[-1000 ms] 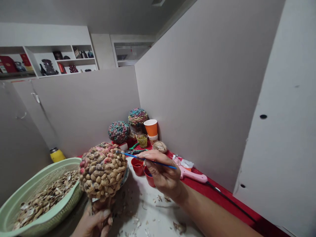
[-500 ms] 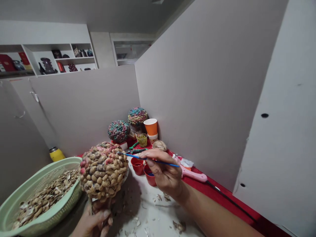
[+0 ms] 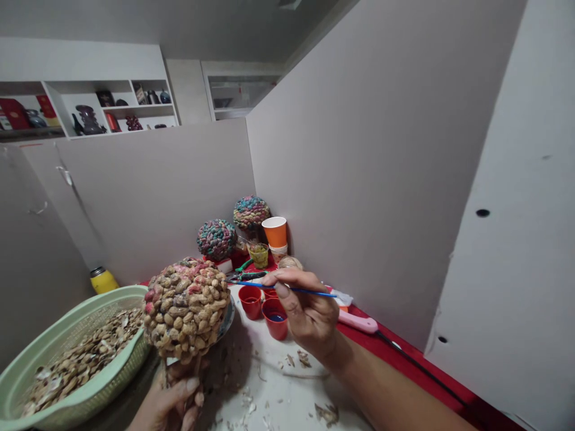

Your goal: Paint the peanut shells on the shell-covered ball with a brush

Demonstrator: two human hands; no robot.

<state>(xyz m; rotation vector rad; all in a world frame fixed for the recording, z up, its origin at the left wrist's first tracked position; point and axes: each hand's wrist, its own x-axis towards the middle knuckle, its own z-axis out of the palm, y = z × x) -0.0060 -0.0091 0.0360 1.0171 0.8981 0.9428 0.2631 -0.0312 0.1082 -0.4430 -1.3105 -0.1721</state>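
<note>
My left hand [image 3: 173, 398] is closed around the stem beneath a ball covered in peanut shells [image 3: 186, 311]; most shells are bare tan, with pink and dark patches near the top and left. My right hand [image 3: 308, 311] pinches a thin blue paintbrush [image 3: 300, 290], held almost level. The brush tip is at the ball's upper right edge; whether it touches cannot be made out. Below the brush stand small red cups [image 3: 275, 317], one with dark blue liquid inside. Part of a plate [image 3: 228, 320] shows behind the ball.
A green basket [image 3: 85, 299] of shells sits at left, near a yellow bottle [image 3: 103, 280]. Two painted shell balls [image 3: 216, 239], orange cups [image 3: 274, 232] and green-handled pliers [image 3: 247, 275] stand behind. A pink glue gun [image 3: 358, 321] with its cord lies at right, along the partition [image 3: 368, 167].
My right hand and the brush have moved slightly right, taking the tip from the ball's upper face to its edge. My left hand and the ball are almost unchanged.
</note>
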